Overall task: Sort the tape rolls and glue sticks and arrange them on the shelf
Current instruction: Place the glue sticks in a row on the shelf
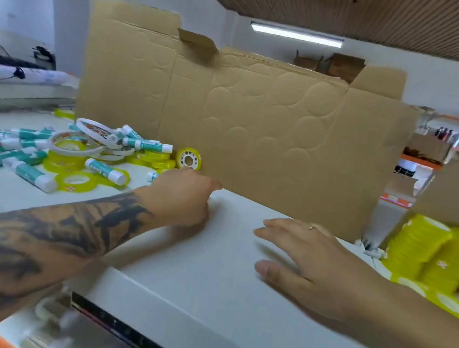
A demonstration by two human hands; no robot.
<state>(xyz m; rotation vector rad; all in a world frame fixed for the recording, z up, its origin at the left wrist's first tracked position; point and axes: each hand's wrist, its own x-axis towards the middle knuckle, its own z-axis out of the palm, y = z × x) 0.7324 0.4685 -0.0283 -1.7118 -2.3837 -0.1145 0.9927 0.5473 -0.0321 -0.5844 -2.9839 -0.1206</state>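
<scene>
The left hand (182, 197), fingers curled and grip contents not discernible, reaches toward the upright yellow tape roll (189, 159) just beyond it, while the right hand (307, 261) rests flat and empty; next move requires pinching that roll.

Messy pile of teal-and-white glue sticks (142, 144) and yellow tape rolls (76, 181) on the shelf (210, 272) left side, one yellow roll (190, 159) standing upright against the cardboard; neat yellow stacks (429, 253) at right.
</scene>
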